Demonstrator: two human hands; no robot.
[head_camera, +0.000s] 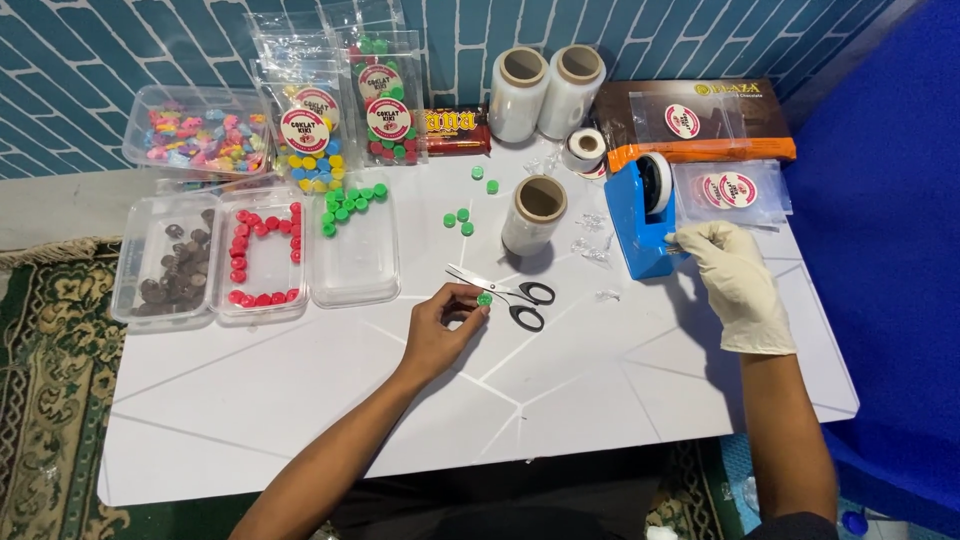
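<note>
Left hand (440, 330) pinches green candy (485, 299) in fingertips, scissors (508, 293) at 3 o'clock. Gloved right hand (735, 280) pinches tape at blue dispenser (640, 225).

view: head, single camera | position: above the near edge of the white tabletop (300, 420) | facing: steeply down and forward toward the teal brick-pattern wall (100, 60) | range: close, both forearms enter from the bottom edge | coverage: whole tabletop, patterned rug (50, 380) at left, blue surface (880, 250) at right
</note>
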